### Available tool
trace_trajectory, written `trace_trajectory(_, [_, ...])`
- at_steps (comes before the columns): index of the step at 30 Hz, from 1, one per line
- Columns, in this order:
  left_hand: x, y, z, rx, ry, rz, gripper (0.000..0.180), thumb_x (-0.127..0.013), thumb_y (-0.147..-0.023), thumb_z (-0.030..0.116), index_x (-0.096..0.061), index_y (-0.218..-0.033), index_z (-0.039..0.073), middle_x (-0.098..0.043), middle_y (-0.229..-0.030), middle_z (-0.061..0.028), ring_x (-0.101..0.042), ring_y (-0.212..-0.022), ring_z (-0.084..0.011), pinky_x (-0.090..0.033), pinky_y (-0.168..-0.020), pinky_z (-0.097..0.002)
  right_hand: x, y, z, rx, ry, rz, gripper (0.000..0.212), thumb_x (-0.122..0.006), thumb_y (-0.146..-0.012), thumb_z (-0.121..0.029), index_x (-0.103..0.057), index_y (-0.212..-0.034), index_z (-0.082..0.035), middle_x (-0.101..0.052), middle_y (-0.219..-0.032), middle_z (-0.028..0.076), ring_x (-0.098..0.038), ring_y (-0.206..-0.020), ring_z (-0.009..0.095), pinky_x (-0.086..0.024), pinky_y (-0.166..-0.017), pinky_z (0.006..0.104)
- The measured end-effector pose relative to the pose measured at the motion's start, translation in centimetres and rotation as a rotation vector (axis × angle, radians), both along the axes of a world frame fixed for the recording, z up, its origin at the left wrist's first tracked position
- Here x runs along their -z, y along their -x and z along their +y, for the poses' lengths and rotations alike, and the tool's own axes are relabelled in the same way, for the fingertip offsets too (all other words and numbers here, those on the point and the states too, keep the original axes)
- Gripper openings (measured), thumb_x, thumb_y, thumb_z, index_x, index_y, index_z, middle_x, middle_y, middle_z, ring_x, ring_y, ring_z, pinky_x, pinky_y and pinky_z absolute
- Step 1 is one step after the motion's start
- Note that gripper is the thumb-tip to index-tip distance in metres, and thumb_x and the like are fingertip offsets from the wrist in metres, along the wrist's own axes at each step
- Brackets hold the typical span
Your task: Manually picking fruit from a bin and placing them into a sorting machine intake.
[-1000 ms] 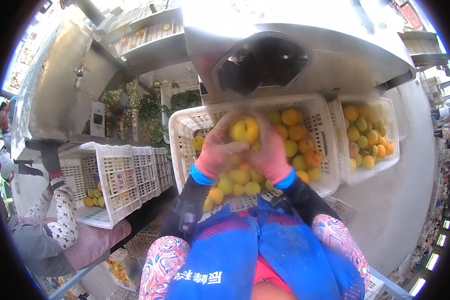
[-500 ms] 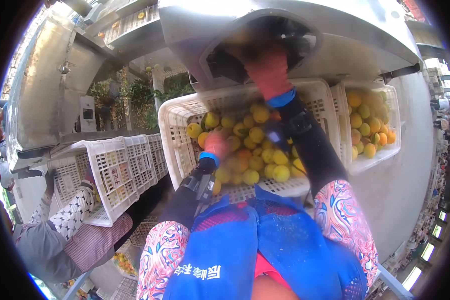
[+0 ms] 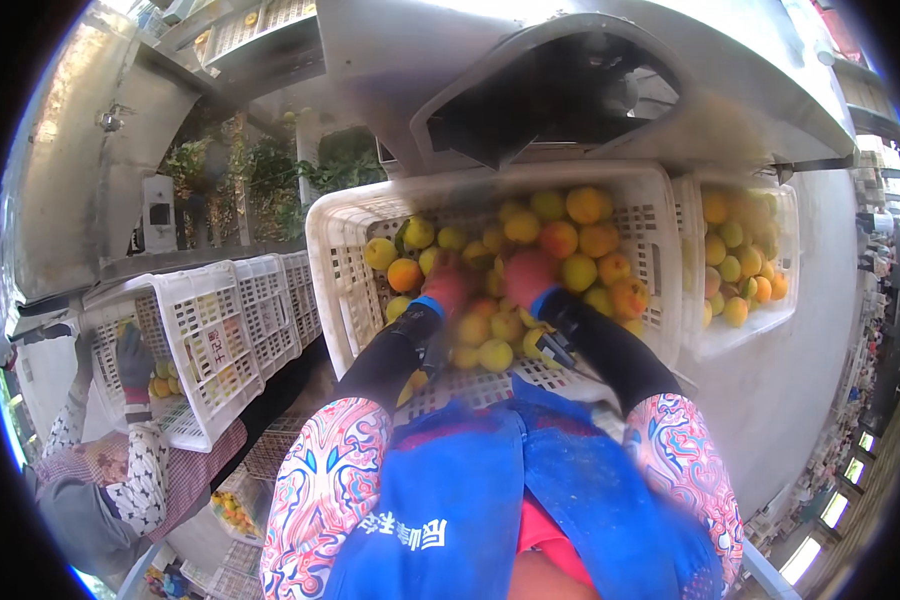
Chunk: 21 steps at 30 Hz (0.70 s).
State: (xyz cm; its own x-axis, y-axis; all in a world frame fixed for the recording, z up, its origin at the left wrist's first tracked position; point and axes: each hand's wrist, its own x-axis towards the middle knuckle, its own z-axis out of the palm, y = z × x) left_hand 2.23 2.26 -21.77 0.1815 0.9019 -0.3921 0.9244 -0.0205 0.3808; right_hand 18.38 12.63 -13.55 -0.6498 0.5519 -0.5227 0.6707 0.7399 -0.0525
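Observation:
A white plastic crate [image 3: 492,182] in front of me holds many yellow peaches [image 3: 495,355], some blushed orange and red. Both my hands are down among them, in pink gloves with blue cuffs. My left hand [image 3: 448,284] is left of the middle, beside an orange peach [image 3: 405,275]. Close to its right, my right hand [image 3: 530,277] touches the fruit below a reddish peach [image 3: 559,238]. The fingers of both hands point down and away and are hidden, so what they grip does not show.
Beyond the crate a metal machine has a dark opening [image 3: 560,100]. At the right stands another white crate [image 3: 740,335] of peaches. Tilted white crates [image 3: 215,350] line the left, where a co-worker's gloved hand [image 3: 133,358] reaches into one.
My right hand has come back from the machine's dark opening down into the crate. More peaches show at the crate's right side. My left hand stays among the fruit, slightly further right.

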Motion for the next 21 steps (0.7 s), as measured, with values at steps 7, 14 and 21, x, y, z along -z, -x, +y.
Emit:
trace_trajectory(7, [-9.3, 1.1, 1.4, -0.678, 0.255, -0.805, 0.053, -0.072, -0.084, 0.030, -0.060, -0.131, 0.008, -0.062, -0.126, -0.0149, -0.054, -0.124, -0.0369, -0.047, -0.105, -0.0483, -6.4, -2.0, 1.5, 0.342, 0.357, 0.816, 0.077, -0.086, -0.071, -0.029, -0.056, -0.139, -0.007, -0.065, -0.127, 0.019, -0.063, -0.117, 0.034, -0.050, -0.100, 0.0407])
trace_trajectory(14, [-21.4, 1.6, -0.7, -0.788, 0.103, -2.627, 0.057, -0.066, -0.088, 0.037, -0.055, -0.137, 0.010, -0.058, -0.137, -0.0092, -0.053, -0.128, -0.0273, -0.041, -0.109, -0.0455, -14.8, 1.3, 0.1, 0.358, 0.548, 1.152, 0.090, -0.086, -0.067, -0.009, -0.046, -0.147, -0.002, -0.056, -0.142, 0.014, -0.055, -0.130, 0.024, -0.044, -0.109, 0.0349])
trace_trajectory(21, [-25.5, 2.5, -1.5, -0.745, -0.210, -2.170, 0.066, -0.065, -0.089, 0.041, -0.049, -0.143, 0.007, -0.055, -0.140, -0.0147, -0.054, -0.128, -0.0321, -0.046, -0.104, -0.0493, -20.2, 3.9, -3.8, 0.423, 0.074, 1.190, 0.091, -0.087, -0.070, -0.018, -0.044, -0.148, 0.002, -0.050, -0.148, 0.024, -0.049, -0.138, 0.034, -0.040, -0.113, 0.0373])
